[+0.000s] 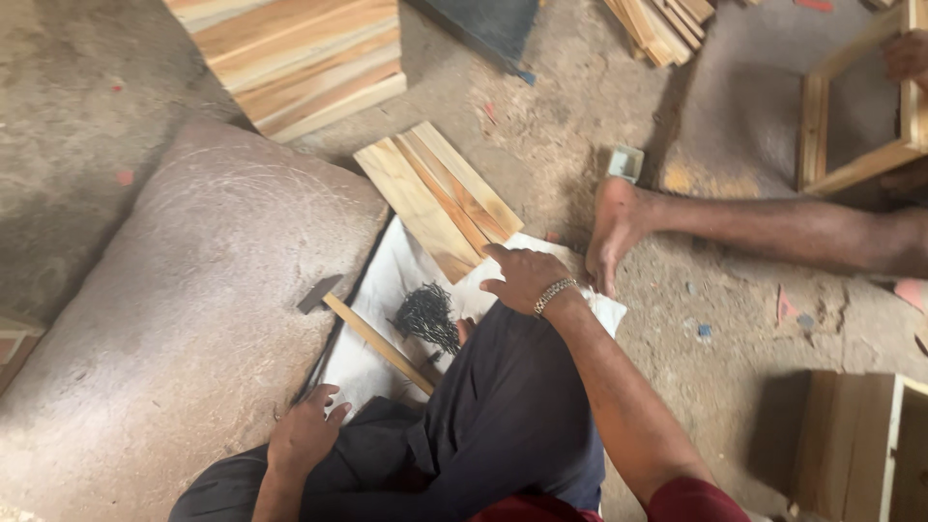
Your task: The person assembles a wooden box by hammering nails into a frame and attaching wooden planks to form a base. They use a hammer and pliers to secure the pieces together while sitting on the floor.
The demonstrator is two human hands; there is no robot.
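I sit on the ground with my knee raised in dark trousers. My right hand (522, 277), with a metal bracelet on the wrist, rests fingers apart on the near end of a small stack of wooden slats (440, 193), holding nothing. My left hand (304, 430) lies loosely on my left thigh, empty. Between them a white cloth (372, 362) carries a pile of dark nails (427, 314). A hammer (372, 338) with a wooden handle lies across the cloth's left edge, its head (317, 293) pointing away from me.
A large smooth stone slab (193, 290) fills the left. More slat stacks lie at the top left (300, 58) and top middle (662, 24). Another person's bare foot (614, 227) and leg stretch in from the right beside a wooden frame (851, 126). A wooden box (860, 445) stands at lower right.
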